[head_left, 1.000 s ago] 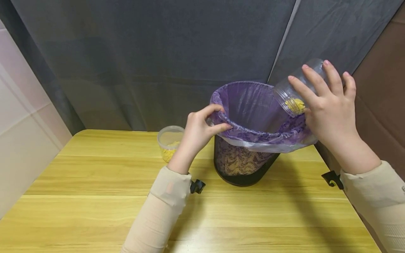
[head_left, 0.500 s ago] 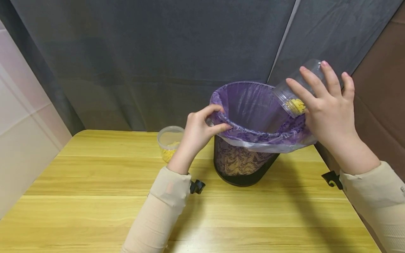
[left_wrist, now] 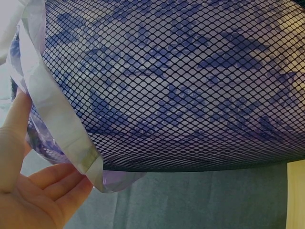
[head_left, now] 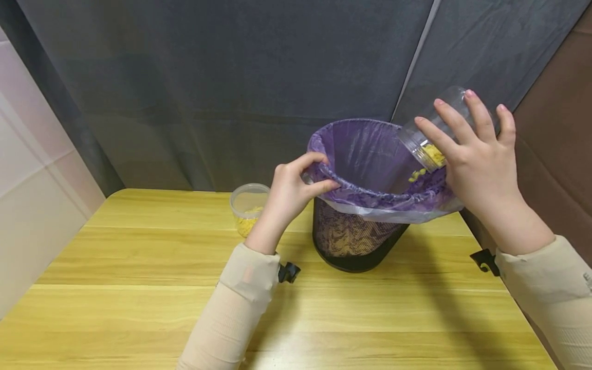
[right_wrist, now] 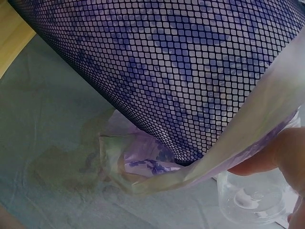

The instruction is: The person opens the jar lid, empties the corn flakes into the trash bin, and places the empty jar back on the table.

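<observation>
A black mesh trash can [head_left: 353,236] stands tilted, lined with a purple trash bag [head_left: 365,154] folded over its rim. My left hand [head_left: 296,187] pinches the lined rim on its left side, the thumb on the outer fold in the left wrist view. Over the right part of the opening, my right hand [head_left: 483,164] holds a clear plastic jar [head_left: 418,139] with its mouth tipped down to the left. Yellow bits [head_left: 433,154] lie inside near the jar's mouth, and a few loose yellow pieces [head_left: 417,175] are just below it, above the bag.
A clear round tub [head_left: 250,200] with more yellow bits stands left of the can, partly behind the left wrist. The wooden table [head_left: 152,288] carries everything. A grey curtain [head_left: 208,92] hangs behind, with a brown panel [head_left: 559,144] on the right.
The right hand and jar have shifted slightly left. Yellow pieces now come out of the jar's mouth; earlier they were all inside. The left hand has stayed on the rim.
</observation>
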`<state>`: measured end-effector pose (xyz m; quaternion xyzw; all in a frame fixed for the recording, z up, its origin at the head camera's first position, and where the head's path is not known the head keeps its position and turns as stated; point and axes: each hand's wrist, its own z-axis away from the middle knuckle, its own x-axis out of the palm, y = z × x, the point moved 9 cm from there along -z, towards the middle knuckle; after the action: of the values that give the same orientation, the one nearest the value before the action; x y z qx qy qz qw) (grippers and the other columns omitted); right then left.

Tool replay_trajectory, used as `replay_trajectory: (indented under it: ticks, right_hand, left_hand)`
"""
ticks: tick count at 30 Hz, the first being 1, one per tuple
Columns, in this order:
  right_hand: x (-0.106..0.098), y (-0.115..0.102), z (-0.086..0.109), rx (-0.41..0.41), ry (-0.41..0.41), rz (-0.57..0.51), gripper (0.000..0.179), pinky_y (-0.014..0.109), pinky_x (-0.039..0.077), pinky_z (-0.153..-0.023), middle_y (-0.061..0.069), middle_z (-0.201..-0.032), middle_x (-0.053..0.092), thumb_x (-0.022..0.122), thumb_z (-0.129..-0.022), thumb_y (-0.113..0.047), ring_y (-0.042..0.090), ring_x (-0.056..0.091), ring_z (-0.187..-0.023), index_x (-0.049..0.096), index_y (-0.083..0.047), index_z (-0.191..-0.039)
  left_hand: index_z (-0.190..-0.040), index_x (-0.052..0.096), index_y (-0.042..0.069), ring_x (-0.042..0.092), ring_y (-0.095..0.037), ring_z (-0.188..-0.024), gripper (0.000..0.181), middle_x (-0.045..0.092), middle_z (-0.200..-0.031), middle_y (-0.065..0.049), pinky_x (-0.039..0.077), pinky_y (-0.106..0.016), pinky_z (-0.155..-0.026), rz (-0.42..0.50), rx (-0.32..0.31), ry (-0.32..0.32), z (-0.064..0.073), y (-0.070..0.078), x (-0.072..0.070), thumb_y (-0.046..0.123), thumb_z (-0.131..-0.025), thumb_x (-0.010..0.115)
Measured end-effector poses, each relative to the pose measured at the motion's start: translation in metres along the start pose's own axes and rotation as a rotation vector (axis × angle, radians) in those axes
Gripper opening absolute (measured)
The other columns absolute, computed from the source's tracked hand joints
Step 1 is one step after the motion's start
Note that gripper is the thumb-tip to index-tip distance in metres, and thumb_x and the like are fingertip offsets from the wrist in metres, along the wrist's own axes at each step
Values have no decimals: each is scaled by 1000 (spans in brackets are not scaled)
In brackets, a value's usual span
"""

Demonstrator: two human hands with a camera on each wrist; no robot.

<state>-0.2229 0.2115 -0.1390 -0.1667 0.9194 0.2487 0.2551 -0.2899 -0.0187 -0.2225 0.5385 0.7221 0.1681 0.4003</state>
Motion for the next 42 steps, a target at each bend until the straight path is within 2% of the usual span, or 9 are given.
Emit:
replay_trajectory:
  ticks: [4, 9, 19, 25, 31, 37, 42]
  right_hand:
    - [0, -1, -1, -11, 4, 2, 67, 57, 9, -108, 8, -146, 40, 49, -83, 14, 27, 17, -142, 49, -23, -138]
    - [-1, -2, -2, -30, 3, -2, 71, 57, 8, -109, 8, -145, 40, 44, -80, 16, 27, 18, -142, 48, -23, -139]
    - [-5, -6, -2, -50, 61, 1, 71, 55, 9, -109, 5, -143, 44, 41, -80, 18, 25, 23, -140, 51, -25, -136]
    - [-5, -8, -1, -70, 65, 16, 74, 56, 10, -109, 5, -142, 46, 42, -79, 19, 25, 24, -140, 50, -26, -137]
    - [-4, -10, -1, -100, 47, 29, 80, 57, 9, -108, 3, -144, 44, 48, -75, 22, 25, 23, -141, 48, -26, -138]
    - [-2, -13, -2, -132, 1, 31, 85, 58, 7, -108, 4, -146, 41, 51, -71, 23, 27, 19, -142, 46, -25, -141]
    - [-3, -15, -2, -141, -2, 29, 84, 58, 6, -108, 4, -146, 41, 51, -71, 23, 27, 20, -142, 46, -24, -140]
  left_hand:
    - [-104, 68, 10, 56, -27, -73, 38, 68, -92, 0, 45, -30, -66, -1, 3, -1, 0, 0, 0, 21, -71, 85]
    - [-103, 68, 11, 55, -27, -72, 38, 68, -93, 0, 43, -28, -64, -5, 3, 1, 0, 0, 0, 21, -71, 85]
    - [-103, 68, 11, 57, -29, -73, 37, 68, -92, 0, 44, -29, -65, -4, 4, 4, 0, 0, 0, 21, -71, 85]
    - [-103, 68, 12, 57, -27, -74, 37, 68, -91, 0, 45, -29, -66, -11, -2, 3, 0, 0, 0, 22, -71, 85]
    - [-102, 68, 13, 58, -21, -76, 37, 68, -92, 1, 48, -33, -70, -17, -4, 6, 1, -1, 0, 23, -71, 85]
    - [-103, 68, 12, 57, -28, -75, 37, 69, -93, 0, 45, -29, -67, -8, -7, 0, 1, -1, 1, 22, -72, 85]
    - [-104, 68, 12, 57, -29, -73, 37, 69, -94, 0, 44, -29, -65, -6, -6, -2, 1, -1, 1, 21, -72, 85]
